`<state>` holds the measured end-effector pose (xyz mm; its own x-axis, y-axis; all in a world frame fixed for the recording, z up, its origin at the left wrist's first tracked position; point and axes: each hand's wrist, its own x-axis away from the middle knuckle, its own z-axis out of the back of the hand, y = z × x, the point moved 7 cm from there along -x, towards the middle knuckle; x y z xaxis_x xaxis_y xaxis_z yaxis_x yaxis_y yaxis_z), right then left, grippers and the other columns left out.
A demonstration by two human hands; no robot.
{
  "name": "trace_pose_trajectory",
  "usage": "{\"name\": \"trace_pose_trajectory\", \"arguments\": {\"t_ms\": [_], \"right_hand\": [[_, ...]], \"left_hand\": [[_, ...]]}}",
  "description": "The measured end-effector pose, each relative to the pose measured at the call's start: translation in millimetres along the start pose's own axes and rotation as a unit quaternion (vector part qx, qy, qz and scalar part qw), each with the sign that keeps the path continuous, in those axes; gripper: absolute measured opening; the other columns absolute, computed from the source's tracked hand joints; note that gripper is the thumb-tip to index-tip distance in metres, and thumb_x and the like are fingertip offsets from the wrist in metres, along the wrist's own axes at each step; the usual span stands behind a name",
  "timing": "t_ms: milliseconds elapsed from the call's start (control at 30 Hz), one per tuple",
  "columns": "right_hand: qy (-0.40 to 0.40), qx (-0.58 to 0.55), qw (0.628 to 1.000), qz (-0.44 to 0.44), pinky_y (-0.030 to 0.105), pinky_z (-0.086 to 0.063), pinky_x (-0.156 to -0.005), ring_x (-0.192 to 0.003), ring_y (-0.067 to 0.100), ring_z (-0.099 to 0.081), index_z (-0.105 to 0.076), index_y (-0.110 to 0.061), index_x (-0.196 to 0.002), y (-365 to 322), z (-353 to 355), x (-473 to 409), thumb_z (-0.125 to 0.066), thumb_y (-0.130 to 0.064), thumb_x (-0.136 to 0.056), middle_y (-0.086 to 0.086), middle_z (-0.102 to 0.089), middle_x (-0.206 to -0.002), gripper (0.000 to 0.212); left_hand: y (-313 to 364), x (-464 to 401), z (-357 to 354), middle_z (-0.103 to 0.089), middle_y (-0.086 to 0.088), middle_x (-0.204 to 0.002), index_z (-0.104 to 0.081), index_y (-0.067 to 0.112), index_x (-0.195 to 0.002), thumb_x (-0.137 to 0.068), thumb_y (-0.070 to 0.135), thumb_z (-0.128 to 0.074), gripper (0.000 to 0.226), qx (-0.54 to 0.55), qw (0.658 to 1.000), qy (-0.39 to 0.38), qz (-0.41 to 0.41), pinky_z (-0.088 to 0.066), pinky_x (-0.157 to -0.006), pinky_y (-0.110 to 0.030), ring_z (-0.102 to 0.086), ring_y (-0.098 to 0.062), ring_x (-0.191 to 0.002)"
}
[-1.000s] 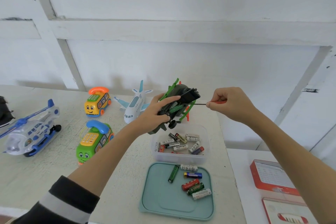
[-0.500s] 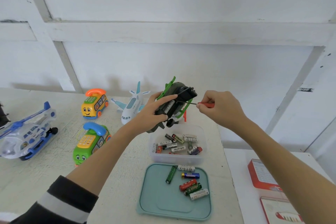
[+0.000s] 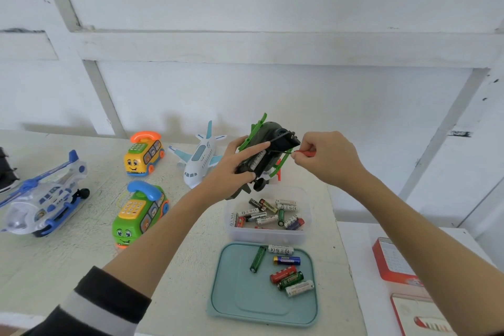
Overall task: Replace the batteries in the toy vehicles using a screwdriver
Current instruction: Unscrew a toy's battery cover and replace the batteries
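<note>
A white panelled wall rises behind a pale, scuffed tabletop (image 3: pixel 68 259) where the toys and batteries are laid out. The landmark is the clear plastic tub of mixed batteries (image 3: pixel 268 215): held in the air just above its far rim is the dark green toy helicopter with bright green rotor blades (image 3: pixel 263 153), turned underside-up. The left hand (image 3: pixel 236 169) grips its body, fingers curled round the hull and the forefinger laid along the top. The right hand (image 3: pixel 324 157) pinches the red-handled screwdriver (image 3: pixel 305 153), its thin shaft reaching toward the black battery cover on the toy's belly.

Compared with a second ago, the right hand has closed in: much more bare shaft showed then, and now the fingers sit almost against the toy. That suggests the tip is seated in the screw, though the tip itself is too small to make out. The black cover seems lifted at one edge, so this looks like the unscrewing or refastening step; I cannot tell which.

Directly in front of the tub lies a teal plastic lid (image 3: pixel 240 305) holding loose batteries (image 3: pixel 286 273). Left of the tub stand a white toy airliner (image 3: pixel 200 158), a green telephone bus (image 3: pixel 140 214), a yellow telephone bus (image 3: pixel 143 155) and a blue-and-white helicopter (image 3: pixel 43 199).
</note>
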<state>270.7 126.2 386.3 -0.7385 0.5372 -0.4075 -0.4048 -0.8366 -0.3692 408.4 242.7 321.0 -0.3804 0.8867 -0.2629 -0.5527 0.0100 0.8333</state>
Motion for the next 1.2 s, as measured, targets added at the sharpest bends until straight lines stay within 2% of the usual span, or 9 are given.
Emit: {"name": "trace_pose_trajectory", "arguments": {"t_ms": [200,400,500,633,733,933,1033,1100,1200], "right_hand": [[-0.041,-0.048,0.998,-0.015,0.026,-0.036,-0.056,-0.056,0.010,-0.043,-0.054,-0.015,-0.061,7,6,-6,-0.065,-0.023,-0.079,-0.008,-0.050,-0.054,0.023],[-0.057,-0.080,0.995,-0.022,0.023,-0.034,-0.053,-0.049,0.005,-0.041,-0.055,-0.015,-0.059,9,14,-5,-0.070,-0.023,-0.078,-0.012,-0.048,-0.049,0.025],[-0.034,-0.078,0.996,-0.012,0.028,-0.043,-0.060,-0.054,0.006,-0.047,-0.059,-0.012,-0.063,6,15,2,-0.069,-0.025,-0.078,-0.009,-0.056,-0.055,0.022],[-0.040,-0.095,0.995,-0.006,0.031,-0.048,-0.064,-0.055,0.006,-0.048,-0.062,-0.012,-0.067,-3,5,11,-0.069,-0.026,-0.078,-0.008,-0.059,-0.058,0.019],[-0.031,-0.087,0.996,0.004,0.031,-0.048,-0.065,-0.061,0.012,-0.054,-0.063,-0.012,-0.069,-11,1,14,-0.068,-0.025,-0.079,-0.004,-0.064,-0.062,0.017],[0.000,-0.043,0.998,0.035,0.026,-0.042,-0.057,-0.056,0.014,-0.049,-0.060,-0.011,-0.071,-20,-4,18,-0.064,-0.027,-0.081,0.000,-0.060,-0.059,0.019],[0.048,0.017,0.995,0.085,0.020,-0.030,-0.048,-0.050,0.018,-0.047,-0.057,-0.011,-0.069,-30,-7,25,-0.063,-0.024,-0.082,-0.004,-0.053,-0.053,0.019],[0.093,0.060,0.985,0.136,0.017,-0.022,-0.042,-0.040,0.018,-0.043,-0.052,-0.012,-0.062,-39,-9,31,-0.064,-0.022,-0.077,-0.006,-0.049,-0.048,0.021],[0.111,0.089,0.975,0.169,0.023,-0.027,-0.033,-0.033,0.019,-0.041,-0.053,-0.012,-0.061,-45,-13,37,-0.061,-0.022,-0.074,-0.004,-0.050,-0.046,0.018]], "left_hand": [[1,3,-4,-0.029,0.003,-0.145,-0.049,0.048,-0.131,-0.088,-0.009,-0.051,0.071,0.029,1.000,0.000,0.000,-0.049,-0.085,-0.013,-0.044,0.012,-0.114],[5,3,-3,-0.029,0.003,-0.144,-0.050,0.049,-0.128,-0.088,-0.010,-0.051,0.071,0.028,1.000,0.006,-0.007,-0.052,-0.085,-0.016,-0.048,-0.008,-0.118],[8,4,4,-0.031,0.002,-0.141,-0.049,0.045,-0.128,-0.089,-0.013,-0.050,0.070,0.081,0.996,0.034,-0.003,-0.054,-0.074,-0.015,-0.056,0.003,-0.104],[14,4,7,-0.028,0.006,-0.144,-0.049,0.045,-0.129,-0.088,-0.014,-0.050,0.072,0.072,0.995,0.063,-0.039,-0.051,-0.078,-0.012,-0.048,-0.012,-0.122],[16,4,8,-0.028,0.008,-0.145,-0.049,0.046,-0.130,-0.088,-0.013,-0.051,0.072,0.072,0.994,0.071,-0.045,-0.050,-0.081,-0.013,-0.046,-0.006,-0.123],[11,3,12,-0.028,0.005,-0.145,-0.048,0.050,-0.134,-0.088,-0.007,-0.052,0.074,0.074,0.992,0.092,-0.038,-0.052,-0.090,-0.024,-0.046,-0.007,-0.124],[7,4,11,-0.030,0.008,-0.141,-0.046,0.054,-0.134,-0.085,0.003,-0.052,0.071,0.095,0.989,0.110,-0.021,-0.053,-0.096,-0.035,-0.050,-0.016,-0.121],[3,4,11,-0.032,0.008,-0.139,-0.047,0.054,-0.134,-0.086,0.000,-0.051,0.072,0.104,0.988,0.113,-0.009,-0.052,-0.097,-0.040,-0.052,-0.018,-0.118],[0,3,12,-0.035,0.012,-0.135,-0.047,0.061,-0.129,-0.086,0.004,-0.052,0.071,0.115,0.987,0.111,0.004,-0.050,-0.099,-0.044,-0.052,-0.020,-0.119]]}}
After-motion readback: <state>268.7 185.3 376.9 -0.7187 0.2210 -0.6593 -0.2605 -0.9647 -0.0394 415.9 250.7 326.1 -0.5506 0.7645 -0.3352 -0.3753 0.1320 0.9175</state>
